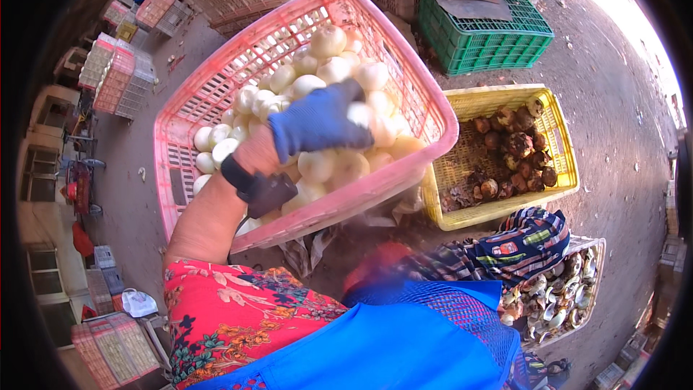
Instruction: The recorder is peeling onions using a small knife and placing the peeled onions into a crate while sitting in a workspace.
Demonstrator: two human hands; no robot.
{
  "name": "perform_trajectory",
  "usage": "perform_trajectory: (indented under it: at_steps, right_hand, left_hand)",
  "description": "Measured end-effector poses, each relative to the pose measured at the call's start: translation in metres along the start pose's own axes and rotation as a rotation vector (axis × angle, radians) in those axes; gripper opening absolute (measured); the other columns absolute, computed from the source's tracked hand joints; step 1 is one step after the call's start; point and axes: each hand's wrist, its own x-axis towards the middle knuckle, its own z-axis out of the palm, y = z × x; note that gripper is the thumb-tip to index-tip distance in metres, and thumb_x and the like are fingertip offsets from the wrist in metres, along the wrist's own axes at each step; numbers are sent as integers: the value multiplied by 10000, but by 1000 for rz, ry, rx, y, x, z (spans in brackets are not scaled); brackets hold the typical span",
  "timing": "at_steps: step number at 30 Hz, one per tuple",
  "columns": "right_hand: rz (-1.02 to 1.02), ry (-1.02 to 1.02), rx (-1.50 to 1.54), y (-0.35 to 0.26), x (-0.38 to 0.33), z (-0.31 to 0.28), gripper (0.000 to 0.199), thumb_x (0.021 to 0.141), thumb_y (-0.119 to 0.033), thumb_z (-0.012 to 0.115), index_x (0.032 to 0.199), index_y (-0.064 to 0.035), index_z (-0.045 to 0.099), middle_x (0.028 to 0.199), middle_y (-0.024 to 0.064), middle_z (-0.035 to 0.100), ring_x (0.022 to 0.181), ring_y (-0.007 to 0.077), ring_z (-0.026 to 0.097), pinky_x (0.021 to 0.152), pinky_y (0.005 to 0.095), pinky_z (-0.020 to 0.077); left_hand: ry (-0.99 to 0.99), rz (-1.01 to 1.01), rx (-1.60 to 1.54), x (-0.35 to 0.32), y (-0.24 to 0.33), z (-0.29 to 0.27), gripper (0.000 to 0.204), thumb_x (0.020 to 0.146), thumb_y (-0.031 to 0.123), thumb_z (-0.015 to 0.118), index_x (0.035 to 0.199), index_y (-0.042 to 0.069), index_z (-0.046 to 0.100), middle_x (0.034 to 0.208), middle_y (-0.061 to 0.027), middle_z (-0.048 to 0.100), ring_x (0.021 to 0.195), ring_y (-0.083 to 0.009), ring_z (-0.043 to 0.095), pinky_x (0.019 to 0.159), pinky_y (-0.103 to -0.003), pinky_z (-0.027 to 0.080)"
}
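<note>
Tilting pink crate [216, 83] toward the body pools the peeled white onions [325, 72] at its low edge. Left hand [314, 123], blue-gloved, lies spread flat on that heap, raking. Right hand: blurred below the crate, can't tell. Yellow crate [498, 97] beside it holds dark trimmings.

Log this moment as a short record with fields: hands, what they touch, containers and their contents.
left hand: blue-gloved, resting on the pile of peeled white onions; black wrist strap behind the glove
right hand: not clearly visible; a blurred red shape sits under the crate's lower edge
main container: pink plastic lattice crate, tilted, onions gathered in its lower right part
yellow plastic basket: brown unpeeled bulbs
green plastic crate: flat grey pieces on top
ground: bare grey dirt
</note>
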Motion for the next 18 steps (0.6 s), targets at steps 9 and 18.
perform_trajectory:
  at_steps: [9,18]
  right_hand:
    - [-67,-14,-10,71,5,-41,339,726,-85,678,1039,-36,557,963,89,591,882,206,571,699,326,517]
    - [345,183,822,3,1,9,185,852,-265,662,929,-109,602,699,-26,564,555,108,477,471,239,404]
  left_hand:
    - [223,332,237,-13,7,4,409,814,209,692,1166,50,559,906,-101,600,819,-192,613,739,-305,499]
    - [-118,595,-461,-75,91,91,138,766,140,706,746,59,596,738,-86,582,641,-244,563,591,-346,444]
